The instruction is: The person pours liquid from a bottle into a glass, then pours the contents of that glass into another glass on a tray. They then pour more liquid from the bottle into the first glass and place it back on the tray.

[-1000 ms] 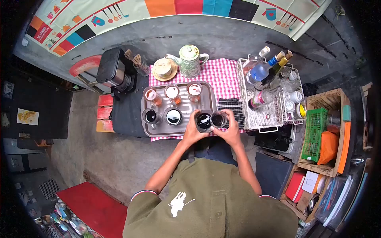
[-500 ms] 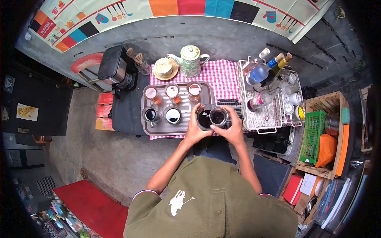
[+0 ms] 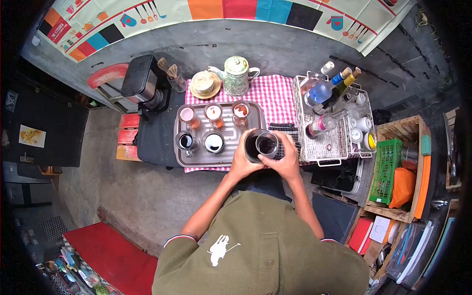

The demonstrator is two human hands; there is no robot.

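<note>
In front of my chest, my left hand (image 3: 240, 163) is wrapped round a glass of dark liquid (image 3: 251, 146). My right hand (image 3: 287, 161) grips a second glass of dark liquid (image 3: 268, 143), whose rim overlaps the first one in this view. Both glasses are above the front right corner of a brown ribbed tray (image 3: 227, 127). On that tray, three glasses with reddish drinks (image 3: 214, 114) form the back row. Nearer me stand two glasses of dark liquid (image 3: 214, 142), the left one with a handle.
Right of my hands is a white wire basket (image 3: 322, 147) holding bottles (image 3: 322, 93) and jars. Behind the tray stand a green speckled pot (image 3: 236, 76) and a lidded cup on a saucer (image 3: 204, 84). A coffee machine (image 3: 142, 86) is at the left, on a black cloth.
The two held glasses have come closer together, overlapping more, as my right hand shifts slightly left. The glasses on the tray stay in place.
</note>
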